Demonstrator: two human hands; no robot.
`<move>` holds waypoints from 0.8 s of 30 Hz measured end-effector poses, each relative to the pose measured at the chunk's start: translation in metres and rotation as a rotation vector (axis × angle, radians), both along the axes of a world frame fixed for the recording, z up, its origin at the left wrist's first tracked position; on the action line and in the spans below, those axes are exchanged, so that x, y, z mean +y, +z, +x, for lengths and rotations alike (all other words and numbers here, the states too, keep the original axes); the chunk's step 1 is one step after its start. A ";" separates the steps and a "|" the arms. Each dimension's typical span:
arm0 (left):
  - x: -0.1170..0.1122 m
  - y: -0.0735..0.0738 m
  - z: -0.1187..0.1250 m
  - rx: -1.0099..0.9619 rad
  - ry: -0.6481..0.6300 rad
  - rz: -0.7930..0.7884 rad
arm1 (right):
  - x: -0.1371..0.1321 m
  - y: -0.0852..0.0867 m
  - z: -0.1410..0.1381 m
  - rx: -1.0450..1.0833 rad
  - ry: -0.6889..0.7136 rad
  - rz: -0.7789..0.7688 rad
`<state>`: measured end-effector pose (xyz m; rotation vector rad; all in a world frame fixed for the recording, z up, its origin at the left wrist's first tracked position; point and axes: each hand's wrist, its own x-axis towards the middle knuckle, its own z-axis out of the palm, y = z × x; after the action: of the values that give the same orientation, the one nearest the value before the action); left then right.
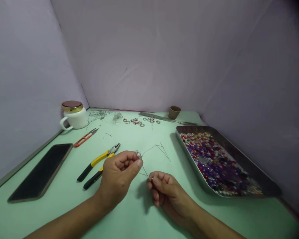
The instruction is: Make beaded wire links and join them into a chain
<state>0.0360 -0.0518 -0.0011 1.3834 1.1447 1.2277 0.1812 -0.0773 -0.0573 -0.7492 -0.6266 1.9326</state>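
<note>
Between the thumb and forefinger of my left hand (121, 174) is a small cluster of clear and whitish beads (138, 154) on wire. Thin wire (145, 171) runs from it down to my right hand (165, 191), whose thumb and forefinger pinch a small reddish bead (151, 178) near the wire's end. Another loose wire end (149, 149) reaches out to the right above the table. Beside my left hand lie pliers (97, 162) with yellow and black handles, partly hidden by that hand.
A metal tray (194, 162) of mixed beads stands at the right. Leftward are a phone (43, 172), red thread snips (86, 137) and a lidded white mug (77, 119). Along the back lie beaded wire pieces (134, 121), wire scraps (99, 114), straight wires (164, 118) and a brown cup (174, 113).
</note>
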 end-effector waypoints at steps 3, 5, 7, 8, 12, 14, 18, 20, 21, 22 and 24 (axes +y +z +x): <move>-0.001 -0.001 0.003 0.017 0.041 0.034 | 0.000 0.000 0.000 -0.005 0.004 -0.014; -0.001 -0.002 0.004 0.035 0.055 0.052 | 0.000 0.001 0.000 0.001 0.008 -0.027; -0.002 -0.004 0.005 0.052 0.061 0.065 | 0.000 0.001 0.000 0.009 0.012 -0.033; -0.003 -0.005 0.005 0.063 0.063 0.071 | 0.000 0.002 0.000 0.013 0.015 -0.034; -0.005 -0.008 0.007 0.103 0.072 0.110 | 0.000 0.004 0.000 0.027 0.029 -0.043; -0.006 -0.009 0.007 0.113 0.077 0.139 | -0.001 0.004 0.000 0.039 0.044 -0.047; -0.008 -0.010 0.006 0.130 0.081 0.192 | -0.003 0.003 -0.002 0.063 0.069 -0.062; -0.007 -0.010 0.006 0.142 0.090 0.215 | -0.003 0.002 -0.002 0.068 0.069 -0.072; -0.007 -0.010 0.006 0.145 0.093 0.223 | -0.003 0.002 -0.002 0.069 0.068 -0.075; -0.007 -0.010 0.006 0.146 0.096 0.228 | -0.003 0.001 -0.002 0.069 0.065 -0.076; -0.007 -0.010 0.006 0.143 0.097 0.233 | -0.003 0.001 -0.002 0.071 0.063 -0.081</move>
<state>0.0418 -0.0584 -0.0110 1.6275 1.2079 1.3845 0.1794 -0.0805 -0.0562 -0.7158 -0.5369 2.0434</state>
